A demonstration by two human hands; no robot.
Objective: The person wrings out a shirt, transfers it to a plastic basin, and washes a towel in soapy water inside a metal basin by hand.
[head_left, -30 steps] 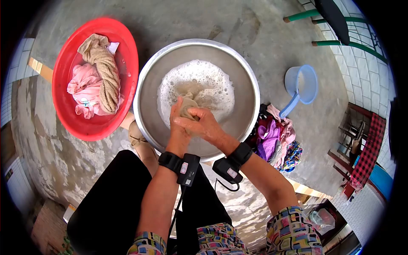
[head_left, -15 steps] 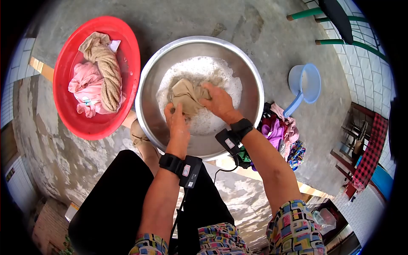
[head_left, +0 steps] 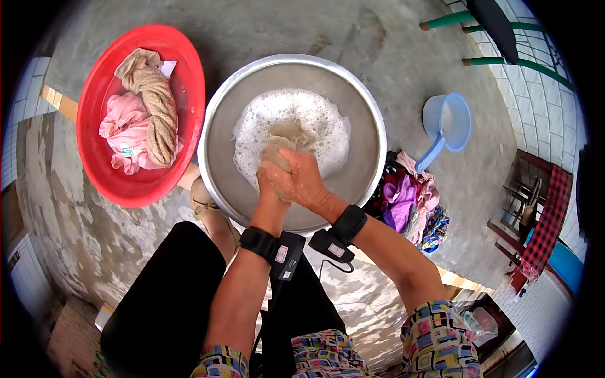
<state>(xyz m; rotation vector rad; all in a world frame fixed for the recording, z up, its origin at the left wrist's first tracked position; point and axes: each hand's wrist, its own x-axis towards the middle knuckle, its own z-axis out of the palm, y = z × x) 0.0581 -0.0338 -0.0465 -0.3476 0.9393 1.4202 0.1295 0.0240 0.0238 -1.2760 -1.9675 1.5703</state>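
Inside the large metal basin (head_left: 222, 113), my two hands are pressed together round a bunched tan cloth (head_left: 277, 155). My right hand (head_left: 301, 181) lies over it with the fingers curled. Under and beside it, my left hand (head_left: 271, 187) is closed on the same cloth, its fingers partly hidden. Part of the cloth shows above the fists, and its far end dips toward the murky middle of the water. White suds (head_left: 321, 123) float around it.
Left of the basin stands a red tub (head_left: 88, 126) with a twisted beige cloth (head_left: 161, 123) and a pink garment (head_left: 128, 120). To the right lie a pile of coloured clothes (head_left: 403, 201) and a blue dipper (head_left: 458, 123). A green-legged chair (head_left: 495, 28) stands at the upper right.
My hands have come together nearer the basin's front, and the cloth, spread between them before, is now bunched in both. The foam has closed in round the middle.
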